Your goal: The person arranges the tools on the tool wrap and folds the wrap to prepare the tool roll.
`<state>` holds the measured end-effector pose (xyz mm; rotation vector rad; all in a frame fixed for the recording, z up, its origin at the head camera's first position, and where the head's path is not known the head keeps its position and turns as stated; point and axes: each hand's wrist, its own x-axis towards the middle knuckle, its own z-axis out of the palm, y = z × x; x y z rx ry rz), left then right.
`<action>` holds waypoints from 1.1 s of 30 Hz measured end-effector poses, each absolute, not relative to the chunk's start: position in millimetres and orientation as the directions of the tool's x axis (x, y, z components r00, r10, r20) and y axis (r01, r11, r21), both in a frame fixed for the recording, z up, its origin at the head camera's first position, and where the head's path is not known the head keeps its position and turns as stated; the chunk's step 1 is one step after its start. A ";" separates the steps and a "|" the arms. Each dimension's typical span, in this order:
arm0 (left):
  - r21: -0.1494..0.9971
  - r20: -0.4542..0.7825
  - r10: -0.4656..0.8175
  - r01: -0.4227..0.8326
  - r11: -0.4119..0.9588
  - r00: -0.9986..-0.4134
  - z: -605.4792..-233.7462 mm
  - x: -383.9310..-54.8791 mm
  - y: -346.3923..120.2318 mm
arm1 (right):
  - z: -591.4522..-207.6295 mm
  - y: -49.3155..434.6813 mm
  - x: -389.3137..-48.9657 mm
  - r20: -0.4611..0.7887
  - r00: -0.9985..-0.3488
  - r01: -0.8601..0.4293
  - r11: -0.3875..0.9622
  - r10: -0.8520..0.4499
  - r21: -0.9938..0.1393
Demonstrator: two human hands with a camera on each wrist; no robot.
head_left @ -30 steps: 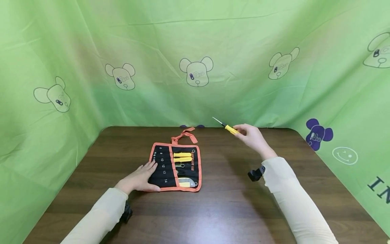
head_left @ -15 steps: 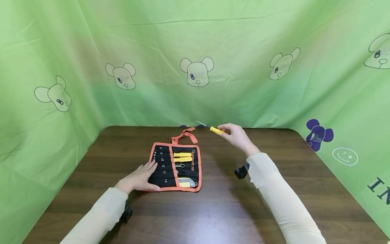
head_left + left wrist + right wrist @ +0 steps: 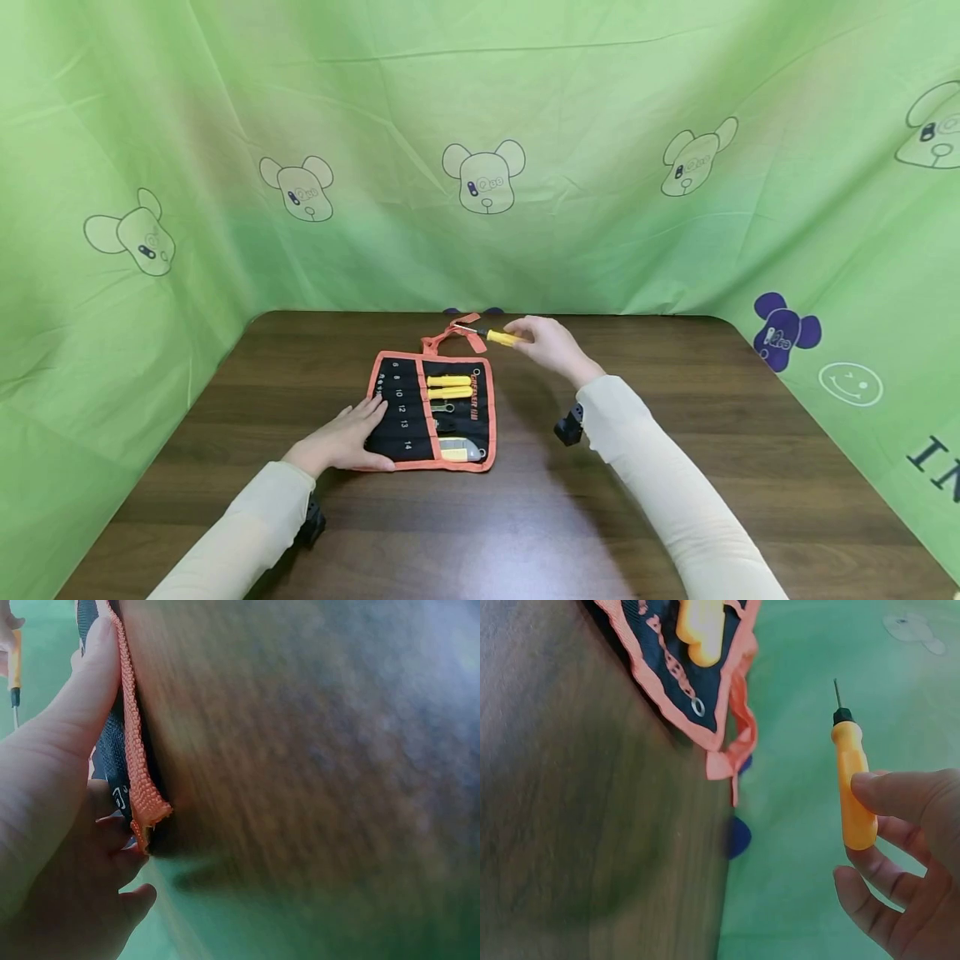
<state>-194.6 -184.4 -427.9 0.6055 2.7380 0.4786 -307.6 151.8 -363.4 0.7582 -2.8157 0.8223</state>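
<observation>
My left hand (image 3: 345, 433) rests with fairly straight fingers on the left part of a black tool pouch (image 3: 388, 429) edged in orange. In the left wrist view its thumb lies along the orange edging (image 3: 132, 727). Between thumb and fingers, my right hand (image 3: 551, 346) pinches the yellow handle of a screwdriver (image 3: 853, 787). Its thin shaft points left, and in the head view the tip overlaps the orange tie strap (image 3: 433, 343) behind the pouch. Pouch slots hold two yellow handles (image 3: 450, 392), a small wrench (image 3: 447, 407) and a utility knife (image 3: 459, 450). The tools' lower ends are hidden in the slots.
The pouch lies flat on a dark wooden table (image 3: 525, 517). A green curtain (image 3: 480, 250) with printed bear heads hangs behind and at both sides. A black wrist camera (image 3: 570, 425) sits under the right wrist, and another (image 3: 311, 523) at the left.
My right hand has carried the screwdriver left and, lately, lower, toward the pouch's strap. The shaft has turned closer to level. My left hand and the pouch have stayed in place.
</observation>
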 end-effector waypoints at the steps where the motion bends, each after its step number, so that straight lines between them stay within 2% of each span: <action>1: 0.379 -0.212 0.450 0.351 0.856 -0.868 -427.6 -194.3 -184.4 | -364.2 149.5 -307.1 0.230 -0.869 -0.494 0.730 -0.439 -0.472; 25: 0.379 -0.225 0.441 0.339 0.861 -0.869 -430.7 -196.1 -183.9 | -394.9 108.0 -307.5 0.126 -0.837 -0.537 0.758 -0.532 -0.371; 33: 0.380 -0.224 0.438 0.336 0.862 -0.870 -430.4 -196.4 -184.1 | -396.8 98.2 -308.2 0.128 -0.829 -0.553 0.759 -0.545 -0.344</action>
